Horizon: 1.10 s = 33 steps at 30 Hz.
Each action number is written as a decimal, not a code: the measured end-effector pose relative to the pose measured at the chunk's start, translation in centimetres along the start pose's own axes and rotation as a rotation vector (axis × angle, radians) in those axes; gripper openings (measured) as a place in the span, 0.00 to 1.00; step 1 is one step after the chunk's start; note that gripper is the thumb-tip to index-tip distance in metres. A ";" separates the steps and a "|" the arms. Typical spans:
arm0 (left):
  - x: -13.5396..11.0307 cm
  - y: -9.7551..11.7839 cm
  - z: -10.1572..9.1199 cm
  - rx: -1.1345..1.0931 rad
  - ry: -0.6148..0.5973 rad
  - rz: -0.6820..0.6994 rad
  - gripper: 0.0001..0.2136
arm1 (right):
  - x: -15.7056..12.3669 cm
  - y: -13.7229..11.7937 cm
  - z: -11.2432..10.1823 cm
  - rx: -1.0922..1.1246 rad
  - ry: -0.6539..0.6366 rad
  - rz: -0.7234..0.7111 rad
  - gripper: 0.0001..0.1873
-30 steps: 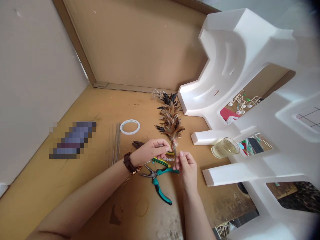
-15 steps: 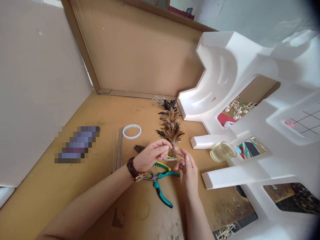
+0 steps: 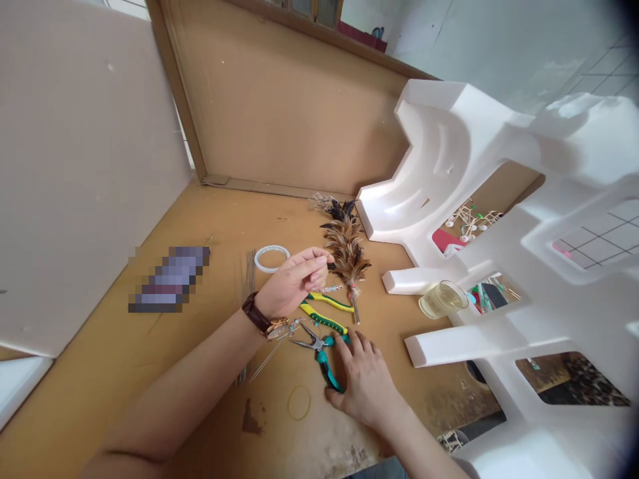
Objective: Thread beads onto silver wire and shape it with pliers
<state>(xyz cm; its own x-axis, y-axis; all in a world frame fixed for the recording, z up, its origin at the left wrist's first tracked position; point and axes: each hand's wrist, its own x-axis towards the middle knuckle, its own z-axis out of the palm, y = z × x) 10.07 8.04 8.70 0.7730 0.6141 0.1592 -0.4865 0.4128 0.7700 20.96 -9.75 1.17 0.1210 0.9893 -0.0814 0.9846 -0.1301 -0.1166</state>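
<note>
My left hand, with a brown-strapped watch on its wrist, is pinched closed on a string of beads that shows beside its fingers. More small beads on wire lie below the wrist. My right hand has its thumb and fingers around the teal handles of needle-nose pliers, whose jaws are spread on the table. Between the hands rests a yellow-green handled tool, its head hidden by my left hand. Just beyond lies a bundle of brown and black feathers on a stick.
A roll of white tape and thin wires lie left of centre. A rubber band is near the front. To the right stand a glass of pale liquid and a large white foam piece. A blurred dark object lies left.
My right hand has left the bead string by the feather stick and come down onto the teal pliers, which have turned. My left hand has moved slightly up and left, away from the stick.
</note>
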 end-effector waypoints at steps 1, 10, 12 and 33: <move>0.0 0.4 -0.1 0.006 0.004 0.012 0.03 | 0.1 -0.3 -0.1 -0.040 -0.008 -0.009 0.45; -0.4 1.1 -0.1 0.022 -0.034 0.034 0.04 | 1.3 -1.4 -0.7 -0.133 -0.138 0.023 0.26; -0.4 0.7 0.0 0.033 -0.042 0.023 0.04 | 1.3 -0.7 -1.0 0.037 -0.162 0.058 0.22; -0.5 -1.0 0.9 0.533 -0.053 0.006 0.07 | -0.1 4.9 -10.5 0.869 -0.079 0.157 0.08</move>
<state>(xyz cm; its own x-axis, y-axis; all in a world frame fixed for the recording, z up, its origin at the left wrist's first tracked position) 10.57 6.74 8.39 0.7970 0.5748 0.1852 -0.2277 0.0021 0.9737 27.08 -9.83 10.99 0.2061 0.9526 -0.2239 0.5102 -0.2999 -0.8061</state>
